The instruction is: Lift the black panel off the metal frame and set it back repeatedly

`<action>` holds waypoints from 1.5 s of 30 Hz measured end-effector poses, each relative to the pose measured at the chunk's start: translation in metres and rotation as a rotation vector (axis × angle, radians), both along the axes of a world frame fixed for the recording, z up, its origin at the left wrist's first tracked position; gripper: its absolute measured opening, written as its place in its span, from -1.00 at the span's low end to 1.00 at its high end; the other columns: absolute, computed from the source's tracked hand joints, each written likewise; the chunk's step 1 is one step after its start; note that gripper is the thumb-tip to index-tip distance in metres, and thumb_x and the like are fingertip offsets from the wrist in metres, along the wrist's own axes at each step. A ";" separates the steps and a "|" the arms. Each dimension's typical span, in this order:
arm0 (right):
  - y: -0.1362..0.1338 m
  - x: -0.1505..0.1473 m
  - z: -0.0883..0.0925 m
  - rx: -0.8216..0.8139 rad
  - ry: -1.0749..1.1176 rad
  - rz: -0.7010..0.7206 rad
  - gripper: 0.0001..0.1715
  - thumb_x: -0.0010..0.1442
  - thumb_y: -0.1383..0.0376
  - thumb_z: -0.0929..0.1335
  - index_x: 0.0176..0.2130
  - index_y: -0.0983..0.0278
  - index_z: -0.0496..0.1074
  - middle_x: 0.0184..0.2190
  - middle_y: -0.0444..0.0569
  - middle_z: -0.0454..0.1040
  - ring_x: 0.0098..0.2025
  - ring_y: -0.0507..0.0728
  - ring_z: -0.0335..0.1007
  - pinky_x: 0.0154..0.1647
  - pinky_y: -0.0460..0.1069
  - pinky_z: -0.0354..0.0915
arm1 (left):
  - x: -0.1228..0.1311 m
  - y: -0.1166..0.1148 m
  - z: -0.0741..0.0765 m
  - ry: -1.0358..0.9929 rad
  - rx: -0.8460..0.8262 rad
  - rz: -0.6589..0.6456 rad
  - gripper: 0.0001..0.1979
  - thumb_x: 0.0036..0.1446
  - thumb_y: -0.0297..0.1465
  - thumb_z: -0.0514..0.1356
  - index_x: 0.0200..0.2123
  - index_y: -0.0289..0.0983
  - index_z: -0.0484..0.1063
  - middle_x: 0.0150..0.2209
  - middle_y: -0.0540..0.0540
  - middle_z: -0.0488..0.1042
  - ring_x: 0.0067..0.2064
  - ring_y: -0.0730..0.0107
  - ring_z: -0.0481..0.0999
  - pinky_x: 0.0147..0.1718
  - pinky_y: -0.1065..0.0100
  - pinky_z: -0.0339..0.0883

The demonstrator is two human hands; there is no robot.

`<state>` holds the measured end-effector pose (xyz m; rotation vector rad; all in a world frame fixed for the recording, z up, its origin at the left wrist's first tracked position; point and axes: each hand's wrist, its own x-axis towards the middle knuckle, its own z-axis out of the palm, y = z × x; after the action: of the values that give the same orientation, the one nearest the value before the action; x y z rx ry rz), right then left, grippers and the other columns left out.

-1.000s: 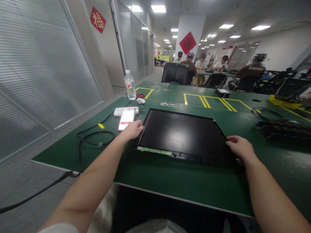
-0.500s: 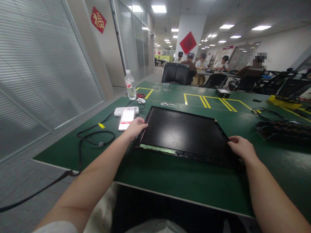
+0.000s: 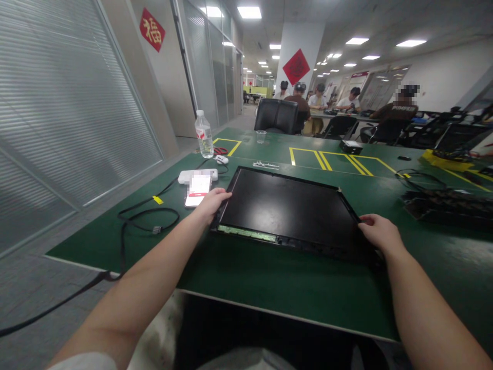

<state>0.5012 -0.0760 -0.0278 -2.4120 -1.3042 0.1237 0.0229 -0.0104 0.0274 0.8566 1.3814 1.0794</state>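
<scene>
Gripping a flat black rectangular screen panel (image 3: 292, 208) by its two short sides, I have it over the near part of the dark green table (image 3: 288, 293). My left hand (image 3: 212, 202) lays its thumb on the panel's left edge, its other fingers mostly hidden from me; my right hand (image 3: 380, 232) has thumb and fingers closed on the right edge. The dark, reflective side faces up, and from my camera I cannot tell whether the underside touches the table. A narrow green strip (image 3: 246, 234) runs along the left part of the near edge. Just beside my left hand lies a phone with a lit white screen (image 3: 198, 191), close to a white oblong block (image 3: 185, 177). Farther left, a black cable (image 3: 122, 241) loops round to a grey connector (image 3: 156, 230). Beyond the panel I see thin whitish pieces (image 3: 265, 165), a white mouse (image 3: 221, 160), red-handled scissors (image 3: 221, 151), a clear plastic bottle (image 3: 204, 134) and a clear plastic cup (image 3: 261, 136). Several people (image 3: 396, 110) sit in the background.
</scene>
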 end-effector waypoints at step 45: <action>0.001 -0.001 -0.004 0.018 0.023 0.038 -0.68 0.04 0.26 0.38 -0.17 0.23 0.57 -0.27 0.06 0.61 -0.28 0.23 0.53 -0.29 0.05 0.33 | -0.010 0.003 -0.006 -0.035 0.064 -0.168 -0.58 0.07 -0.44 0.40 0.03 -0.27 0.54 -0.40 -0.10 0.65 -0.47 0.32 0.61 -0.50 0.40 0.46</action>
<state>0.5006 -0.0747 -0.0314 -2.3643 -1.3357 0.1487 0.0127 -0.0079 0.0214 0.9779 1.2285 1.0085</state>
